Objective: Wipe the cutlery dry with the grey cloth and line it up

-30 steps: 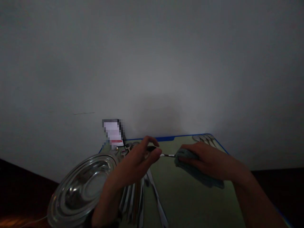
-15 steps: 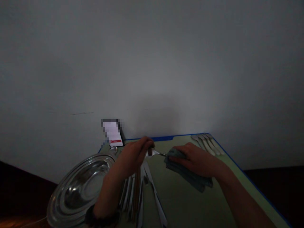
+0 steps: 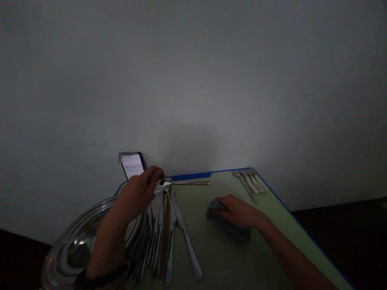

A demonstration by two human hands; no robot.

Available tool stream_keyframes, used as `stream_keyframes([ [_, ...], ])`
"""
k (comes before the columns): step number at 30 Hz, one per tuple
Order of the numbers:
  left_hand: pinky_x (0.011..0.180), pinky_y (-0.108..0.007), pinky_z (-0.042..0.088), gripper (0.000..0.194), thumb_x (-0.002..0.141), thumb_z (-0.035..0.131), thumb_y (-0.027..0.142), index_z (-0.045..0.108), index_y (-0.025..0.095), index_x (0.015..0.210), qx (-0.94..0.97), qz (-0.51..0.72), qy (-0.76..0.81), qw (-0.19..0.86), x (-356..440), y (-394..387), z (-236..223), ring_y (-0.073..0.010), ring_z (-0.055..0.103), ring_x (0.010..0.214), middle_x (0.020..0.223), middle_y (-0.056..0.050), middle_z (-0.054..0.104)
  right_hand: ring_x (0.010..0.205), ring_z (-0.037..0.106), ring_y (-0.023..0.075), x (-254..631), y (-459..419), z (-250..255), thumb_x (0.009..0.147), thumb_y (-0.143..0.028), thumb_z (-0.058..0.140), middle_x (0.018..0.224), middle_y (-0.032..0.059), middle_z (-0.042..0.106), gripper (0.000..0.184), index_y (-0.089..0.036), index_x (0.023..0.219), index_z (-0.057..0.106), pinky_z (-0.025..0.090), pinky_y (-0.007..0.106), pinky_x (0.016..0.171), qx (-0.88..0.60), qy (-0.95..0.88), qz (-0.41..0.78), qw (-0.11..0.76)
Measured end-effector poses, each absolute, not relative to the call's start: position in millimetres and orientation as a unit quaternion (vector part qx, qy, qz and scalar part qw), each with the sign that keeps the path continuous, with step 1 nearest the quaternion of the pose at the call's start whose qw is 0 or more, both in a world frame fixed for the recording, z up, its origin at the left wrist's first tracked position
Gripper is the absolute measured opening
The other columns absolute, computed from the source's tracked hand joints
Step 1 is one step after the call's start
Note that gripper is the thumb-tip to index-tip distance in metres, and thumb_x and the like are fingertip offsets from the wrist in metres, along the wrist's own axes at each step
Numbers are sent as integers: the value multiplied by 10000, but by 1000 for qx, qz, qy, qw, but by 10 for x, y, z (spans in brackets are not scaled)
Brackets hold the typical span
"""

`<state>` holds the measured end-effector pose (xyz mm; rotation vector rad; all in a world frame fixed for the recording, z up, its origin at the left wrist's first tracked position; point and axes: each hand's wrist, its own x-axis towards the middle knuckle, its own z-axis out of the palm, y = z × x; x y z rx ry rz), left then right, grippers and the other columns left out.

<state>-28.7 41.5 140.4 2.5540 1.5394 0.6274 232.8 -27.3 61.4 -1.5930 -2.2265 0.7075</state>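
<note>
My left hand (image 3: 140, 191) is closed on a metal spoon (image 3: 190, 183) at its head end, which the fingers mostly hide. The handle points right, level above the mat. Below it lies a pile of cutlery (image 3: 157, 241) with knives, other metal handles and brown chopsticks (image 3: 165, 237). One table knife (image 3: 187, 237) slants apart at the pile's right side. My right hand (image 3: 234, 209) grips a folded grey-blue cloth (image 3: 231, 229) low over the mat, apart from the spoon.
Several spoons (image 3: 248, 181) lie in a row at the far right of the pale green mat (image 3: 272, 241). A large shiny metal bowl (image 3: 60, 249) stands at the left, partly behind my forearm. A lit phone (image 3: 132, 164) leans against the grey wall (image 3: 193, 80).
The cloth has come off the spoon's handle, and my right hand has dropped lower with it. My left hand has moved left with the spoon. The view has shifted slightly right.
</note>
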Motion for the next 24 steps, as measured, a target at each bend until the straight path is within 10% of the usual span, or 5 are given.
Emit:
stream_keyframes([
  [5,610,-264,405,277,900,266,330,513,208,868,869,172,461,55,-53,366,1297,-194,627,685,768,-32,649,1065,501,213,2304,-414,596,767,-449,554,1264,147,474,679,-172,1331,297,398,374,886,-564,-710,272,322],
  [8,606,-250,408,274,917,255,313,498,207,847,886,178,419,89,146,329,1216,-177,619,662,720,-20,632,1047,499,206,2277,-452,690,831,-411,476,1223,132,504,532,-187,1298,355,383,377,885,-561,-703,224,374],
  [14,623,-264,416,301,938,238,337,508,207,909,911,178,353,115,441,245,1072,-181,621,679,746,-20,647,556,463,112,2359,-513,714,917,-393,268,592,-16,512,442,-140,857,626,368,237,553,-525,-740,320,273],
  [24,783,-310,438,343,895,360,333,454,178,1186,922,88,345,152,581,273,682,-204,592,913,1029,-83,619,883,552,205,2816,-361,350,873,-202,298,965,138,594,399,-75,1180,519,405,314,804,-712,-653,100,238],
])
